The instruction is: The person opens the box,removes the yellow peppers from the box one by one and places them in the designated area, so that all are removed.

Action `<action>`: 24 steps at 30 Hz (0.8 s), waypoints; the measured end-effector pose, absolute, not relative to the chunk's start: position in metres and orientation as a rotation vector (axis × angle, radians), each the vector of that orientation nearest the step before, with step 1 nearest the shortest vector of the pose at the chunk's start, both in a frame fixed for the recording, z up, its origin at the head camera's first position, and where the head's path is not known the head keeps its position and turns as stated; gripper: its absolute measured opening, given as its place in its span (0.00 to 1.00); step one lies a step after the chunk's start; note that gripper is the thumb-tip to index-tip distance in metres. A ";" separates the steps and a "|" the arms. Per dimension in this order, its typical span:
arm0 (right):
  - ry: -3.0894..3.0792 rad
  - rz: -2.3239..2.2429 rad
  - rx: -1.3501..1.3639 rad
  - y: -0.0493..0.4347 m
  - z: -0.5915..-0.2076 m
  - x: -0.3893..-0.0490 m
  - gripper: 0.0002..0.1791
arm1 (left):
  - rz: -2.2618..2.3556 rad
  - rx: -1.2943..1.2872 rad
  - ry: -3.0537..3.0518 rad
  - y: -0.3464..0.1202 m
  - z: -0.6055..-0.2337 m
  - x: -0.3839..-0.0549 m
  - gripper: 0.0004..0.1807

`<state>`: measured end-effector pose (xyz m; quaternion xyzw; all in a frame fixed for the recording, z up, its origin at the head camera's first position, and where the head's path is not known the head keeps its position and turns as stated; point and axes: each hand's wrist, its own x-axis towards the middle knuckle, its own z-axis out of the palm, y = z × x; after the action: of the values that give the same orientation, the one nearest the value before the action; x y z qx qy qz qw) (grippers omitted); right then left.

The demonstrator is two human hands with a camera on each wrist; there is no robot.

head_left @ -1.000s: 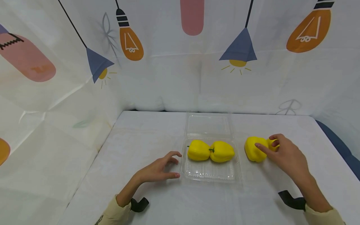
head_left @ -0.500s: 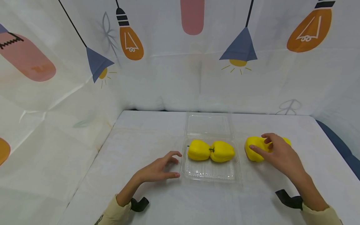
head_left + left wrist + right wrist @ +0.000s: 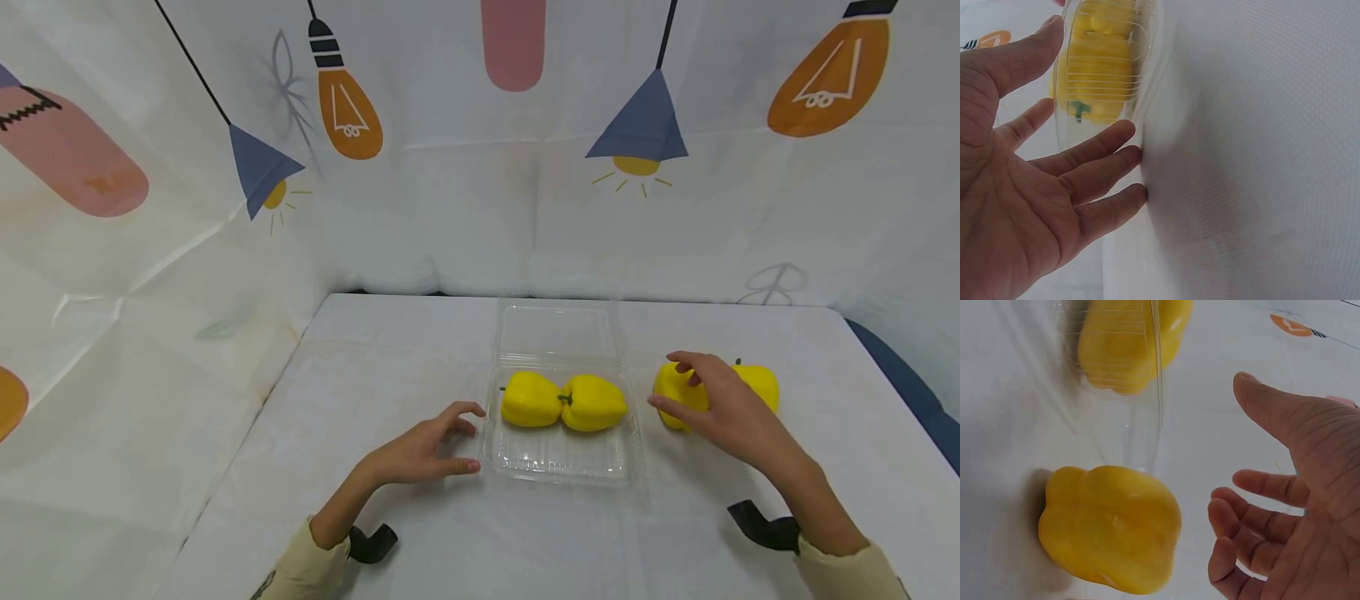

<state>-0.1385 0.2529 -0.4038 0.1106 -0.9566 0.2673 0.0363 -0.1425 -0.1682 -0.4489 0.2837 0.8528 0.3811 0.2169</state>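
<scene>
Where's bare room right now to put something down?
On the table, the patch between its left edge and the clear container, beyond the left hand; also the stretch on the container's near side. Inside the container, a strip lies bare in front of its two peppers. It's crowded at right, where the right hand hangs by two more peppers.

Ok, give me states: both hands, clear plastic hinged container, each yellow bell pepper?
Left hand: empty, fingers spread.
Right hand: empty, fingers bent.
Container: lid open.
Left pepper inside: on its side.
Right pepper inside: on its side.
Left pepper outside: unheld.
Right pepper outside: unheld, stem showing.
</scene>
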 end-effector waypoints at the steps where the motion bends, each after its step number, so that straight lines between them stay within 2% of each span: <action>1: -2.932 0.825 0.356 0.252 -0.404 -0.139 0.41 | 1.054 0.786 2.363 -0.168 -0.449 -0.143 0.39; 11: -2.939 0.850 0.448 0.245 -0.410 -0.141 0.42 | 1.060 0.781 2.352 -0.168 -0.448 -0.143 0.38; 24: -2.859 0.789 0.605 0.230 -0.419 -0.141 0.38 | 1.063 0.774 2.352 -0.168 -0.446 -0.142 0.37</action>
<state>-0.1412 0.2297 -0.4189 0.1994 -0.9430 0.2603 0.0574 -0.1416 -0.1676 -0.4461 0.2802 0.8512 0.3846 0.2217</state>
